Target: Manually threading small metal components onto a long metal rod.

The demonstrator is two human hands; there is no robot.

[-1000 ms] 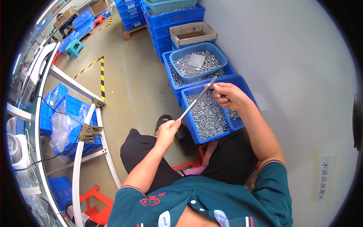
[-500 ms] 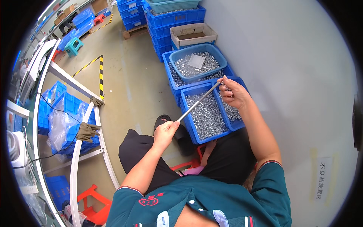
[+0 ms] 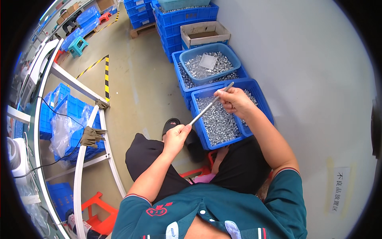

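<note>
My left hand [image 3: 176,139] is closed around the lower end of a thin grey metal rod [image 3: 206,109], which slants up and to the right. Near its upper end, the thumb and fingers of my right hand [image 3: 234,102] are pinched on the rod, leaving its tip sticking out beyond them. Whether a small part sits in that pinch I cannot make out. Under the rod is a blue plastic bin [image 3: 204,140] full of small silvery metal parts [image 3: 219,124]. To its right, partly behind my right forearm, is another blue bin [image 3: 266,104] with similar parts.
Beyond stands a light-blue basket [image 3: 237,60] of metal parts with a clear square piece on top. A carton [image 3: 187,34] and stacked blue crates [image 3: 171,30] are farther back. A white-framed table [image 3: 77,85] lies left; the grey wall [image 3: 310,87] is right.
My right hand has moved down along the rod from its tip, and the tip now shows past the fingers. My left hand keeps its hold, almost unmoved.
</note>
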